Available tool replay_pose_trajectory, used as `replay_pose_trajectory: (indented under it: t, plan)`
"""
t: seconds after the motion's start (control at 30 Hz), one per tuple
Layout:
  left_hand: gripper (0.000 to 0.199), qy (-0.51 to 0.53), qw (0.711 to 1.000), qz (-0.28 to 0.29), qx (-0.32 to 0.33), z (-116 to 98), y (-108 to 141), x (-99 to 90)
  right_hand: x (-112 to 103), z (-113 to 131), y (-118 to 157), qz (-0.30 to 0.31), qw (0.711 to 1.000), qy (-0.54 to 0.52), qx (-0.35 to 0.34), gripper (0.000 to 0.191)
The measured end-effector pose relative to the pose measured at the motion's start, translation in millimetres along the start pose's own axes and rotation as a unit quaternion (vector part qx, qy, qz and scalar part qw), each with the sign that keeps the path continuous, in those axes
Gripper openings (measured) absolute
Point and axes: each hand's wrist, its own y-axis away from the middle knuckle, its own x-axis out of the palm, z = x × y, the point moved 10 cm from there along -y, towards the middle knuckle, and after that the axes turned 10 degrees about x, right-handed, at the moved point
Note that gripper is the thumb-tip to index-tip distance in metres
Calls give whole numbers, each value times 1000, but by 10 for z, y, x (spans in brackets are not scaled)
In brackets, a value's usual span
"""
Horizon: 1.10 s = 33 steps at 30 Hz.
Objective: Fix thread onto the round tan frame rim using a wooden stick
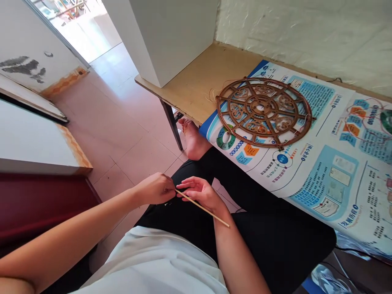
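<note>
A thin pale wooden stick (203, 209) slants across my lap, its near end lying over my right wrist. My left hand (158, 188) is closed, with its fingertips pinching the far end of that stick. Loosely spread, the fingers of my right hand (199, 192) are beside the left fingertips, palm turned up under the stick. The stick crosses the right palm without visible fingers wrapped round it. Some fingers of the left hand are hidden behind its back.
A round brown openwork frame (265, 107) with thin cord round its rim lies on a printed sheet (288, 175) covering a wooden table (199, 81). Loose pinkish thread (366, 130) lies at the right. A white box-like block (174, 36) stands on the table's left end. A bare foot (192, 141) rests beside the table leg.
</note>
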Motion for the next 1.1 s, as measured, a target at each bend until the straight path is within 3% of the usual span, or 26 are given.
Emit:
replay_pose_trajectory:
  t: [0.27, 0.43, 0.63, 0.93, 1.1]
  plan:
    - [29, 97, 992, -83, 5, 241, 84, -115, 87, -104, -62, 10, 998, 24, 49, 19]
    - [32, 173, 975, -139, -24, 395, 174, -174, 45, -55, -105, -2, 999, 13, 53, 21]
    - [21, 222, 962, -156, -29, 396, 216, -159, 34, -54, -144, -17, 997, -1, 76, 28]
    - [26, 150, 962, -228, -17, 337, 190, -185, 2, -109, -174, -51, 994, -11, 98, 35]
    - [30, 78, 970, -228, 30, 257, 161, -214, -11, -163, -166, -49, 992, -9, 113, 32]
